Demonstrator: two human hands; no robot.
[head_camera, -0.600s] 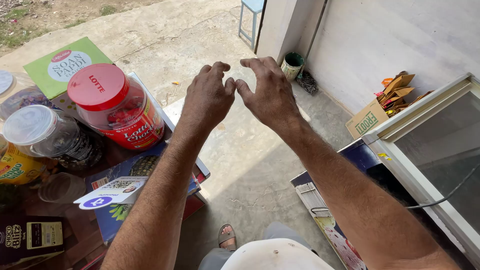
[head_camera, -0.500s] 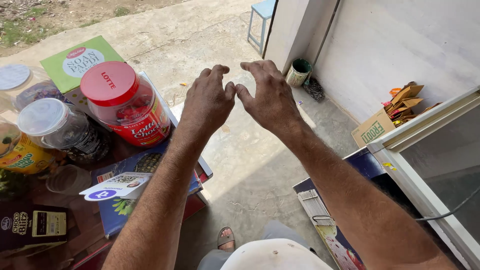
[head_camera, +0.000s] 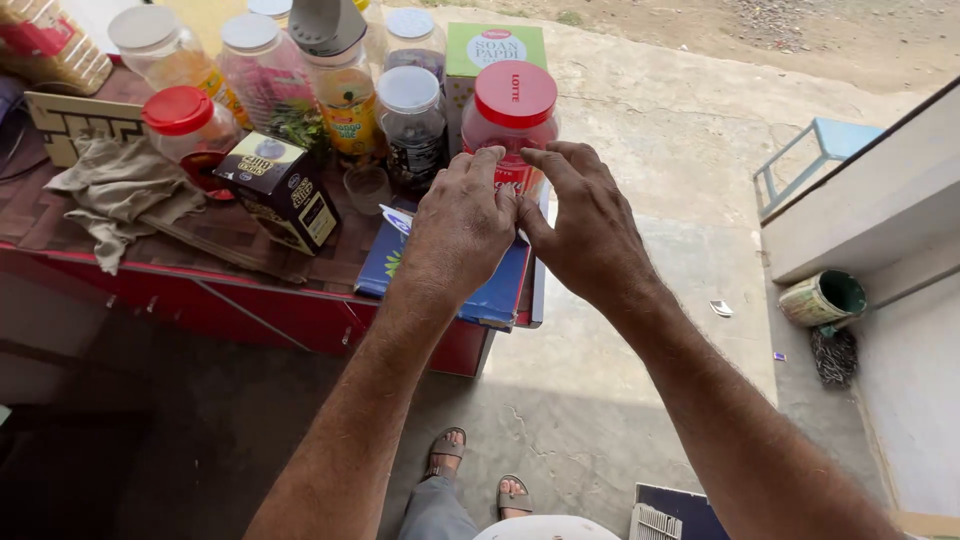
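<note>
My left hand (head_camera: 460, 228) and my right hand (head_camera: 585, 225) are held close together, fingertips meeting, above the right end of a red counter (head_camera: 250, 300). My left hand's fingers curl downward and hide whatever may be under them. My right hand's fingers are stretched out, slightly apart, with nothing seen in them. Just beyond the fingertips stands a clear jar with a red lid (head_camera: 513, 105). Under my hands a flat blue box (head_camera: 495, 290) lies on the counter's edge.
Several clear jars and bottles (head_camera: 410, 115) crowd the counter, with a green carton (head_camera: 495, 48), a dark small box (head_camera: 285, 190) and a crumpled grey cloth (head_camera: 120, 190). On the concrete floor to the right are a blue stool (head_camera: 815, 150) and a green bucket (head_camera: 822, 298).
The view has swung left and down. My hands, still together, now sit over the counter's end near the red-lidded jar instead of over the bare concrete floor.
</note>
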